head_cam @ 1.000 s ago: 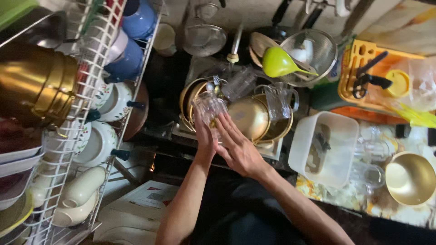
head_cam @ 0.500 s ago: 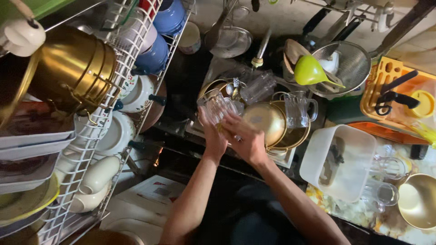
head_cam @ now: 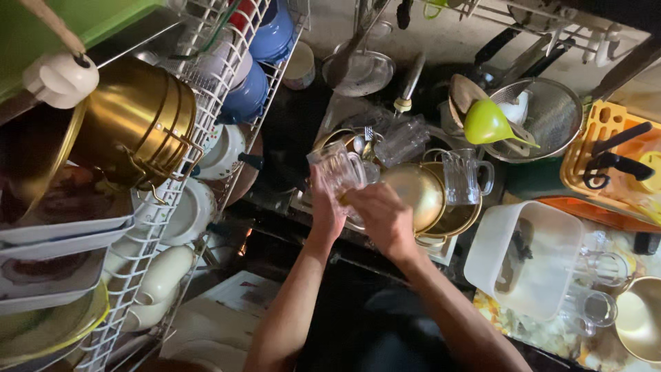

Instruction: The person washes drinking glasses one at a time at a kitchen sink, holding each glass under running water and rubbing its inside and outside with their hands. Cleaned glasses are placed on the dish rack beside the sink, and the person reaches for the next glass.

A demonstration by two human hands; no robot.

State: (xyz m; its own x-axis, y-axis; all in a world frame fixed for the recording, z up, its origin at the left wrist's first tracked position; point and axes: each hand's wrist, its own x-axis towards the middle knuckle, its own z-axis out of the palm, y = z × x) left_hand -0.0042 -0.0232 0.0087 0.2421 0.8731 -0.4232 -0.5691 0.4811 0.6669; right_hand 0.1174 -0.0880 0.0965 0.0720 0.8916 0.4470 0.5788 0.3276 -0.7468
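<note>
— Two hands over the sink, both on one thing?

— Yes. Left hand [head_cam: 325,210] is curled around a clear glass mug [head_cam: 337,169], gripping its side. Right hand [head_cam: 385,217] is closed at the mug's lower part, fingers bent onto the glass.

— Where's the mug?

— Lifted above the sink, tilted, just left of a brass bowl [head_cam: 416,196].

— Around it?

— Second glass mug [head_cam: 465,176] stands right of the bowl. Green ladle [head_cam: 485,122] rests in a strainer [head_cam: 551,120]. White tub [head_cam: 527,258] sits at right, white rack [head_cam: 227,117] with plates and a brass pot [head_cam: 141,124] at left.
</note>
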